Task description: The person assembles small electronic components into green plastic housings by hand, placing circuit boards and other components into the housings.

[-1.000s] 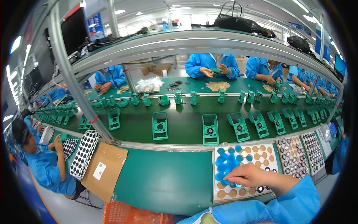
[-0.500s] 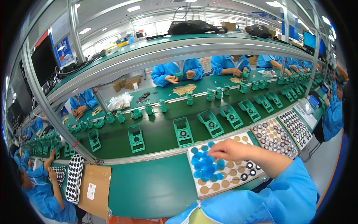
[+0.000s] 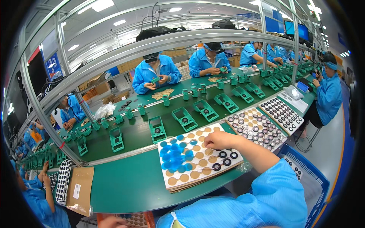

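My right hand [image 3: 218, 140] is closed, fingers curled down above a white sheet with tan round spots [image 3: 194, 174]. Whatever its fingertips may hold is hidden. Left of the hand, translucent blue discs [image 3: 175, 156] lie heaped and overlapping on the sheet. Beside my right forearm, several black rings [image 3: 227, 162] rest on the same sheet. The sheet tops a stack at the bench edge. At the lower edge, my left hand [image 3: 114, 222] shows only in part and smeared, near an orange crate [image 3: 146, 219] holding another spotted sheet.
Green plastic housings [image 3: 184, 119] stand in rows along the dark green conveyor [image 3: 140, 142]. To the right lie trays of ring-shaped parts [image 3: 258, 131] and a blue basket [image 3: 323, 178]. Cardboard [image 3: 80, 190] lies at left. Co-workers [image 3: 156, 74] sit across the line; others are at both sides.
The view has shifted, so the bench appears farther left. My right hand has moved from the blue discs rightward over the tan spots. My left hand has come into view at the lower edge.
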